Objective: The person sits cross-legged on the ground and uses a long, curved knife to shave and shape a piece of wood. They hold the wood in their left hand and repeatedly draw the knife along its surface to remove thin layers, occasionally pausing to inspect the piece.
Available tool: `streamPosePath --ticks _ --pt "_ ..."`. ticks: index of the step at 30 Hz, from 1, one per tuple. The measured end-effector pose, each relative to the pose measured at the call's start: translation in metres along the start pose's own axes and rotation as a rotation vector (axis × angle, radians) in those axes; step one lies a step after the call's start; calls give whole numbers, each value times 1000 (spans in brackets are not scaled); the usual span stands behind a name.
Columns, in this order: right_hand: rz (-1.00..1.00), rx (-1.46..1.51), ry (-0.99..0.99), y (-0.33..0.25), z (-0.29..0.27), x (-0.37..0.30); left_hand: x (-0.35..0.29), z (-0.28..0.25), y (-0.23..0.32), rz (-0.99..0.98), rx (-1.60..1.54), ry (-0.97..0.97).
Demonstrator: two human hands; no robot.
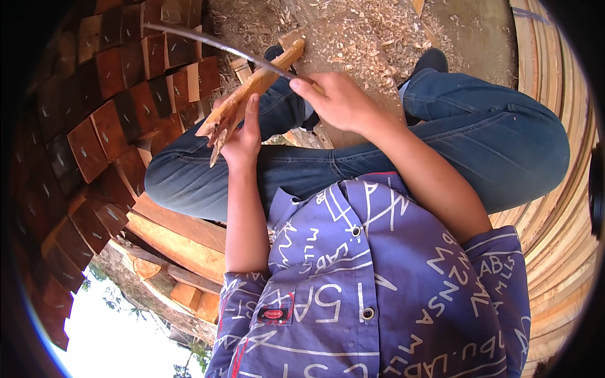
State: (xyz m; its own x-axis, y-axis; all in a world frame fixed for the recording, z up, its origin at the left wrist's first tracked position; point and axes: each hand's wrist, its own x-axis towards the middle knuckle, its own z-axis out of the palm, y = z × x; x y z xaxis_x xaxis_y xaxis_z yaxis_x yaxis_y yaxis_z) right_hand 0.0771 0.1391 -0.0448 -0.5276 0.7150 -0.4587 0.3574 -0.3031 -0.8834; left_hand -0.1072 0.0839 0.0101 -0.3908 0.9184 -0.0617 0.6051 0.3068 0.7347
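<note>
1. Along the left side, overlapping wooden blocks (pixel 107 129) are stacked in rough rows, flat-faced and square-edged, reddish brown to nearly black, many with a small pale mark.
2. Lower down, sawn timbers (pixel 179 233) lie beside the person's thigh, pale orange with straight, blunt edges.
3. Nearer the middle, the left hand (pixel 239 142) grips the wood piece (pixel 258 82) close to its lower end, thumb laid along the side; the other fingers are mostly hidden behind it.
4. That piece is held slantwise above the crossed legs, its far end up and to the right. Its long yellowish face looks fairly flat, while the near end is split, dark and ragged. I judge the shaving part-done: one face seems worked, and the splintered end appears left to trim.
5. Across it runs the knife (pixel 230 49), a long, thin, grey metal blade pointing left; whether its edge bites cannot be told.
6. The right hand (pixel 343 104) is closed around the handle, thumb forward near the blade.
7. Beyond, curled, papery shavings (pixel 372 44) litter the brown floor.
8. At far right, pale slats (pixel 554 208) form a close-layered stack.
</note>
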Motion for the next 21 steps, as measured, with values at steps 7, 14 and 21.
streamPosePath --ticks 7,14,21 --pt "126 -80 43 15 2 15 3 6 -7 -78 -92 125" --pt "28 -28 39 0 3 4 2 6 -3 -31 -40 115" --pt "261 -8 -66 1 -5 12 2 9 1 -80 -88 168"
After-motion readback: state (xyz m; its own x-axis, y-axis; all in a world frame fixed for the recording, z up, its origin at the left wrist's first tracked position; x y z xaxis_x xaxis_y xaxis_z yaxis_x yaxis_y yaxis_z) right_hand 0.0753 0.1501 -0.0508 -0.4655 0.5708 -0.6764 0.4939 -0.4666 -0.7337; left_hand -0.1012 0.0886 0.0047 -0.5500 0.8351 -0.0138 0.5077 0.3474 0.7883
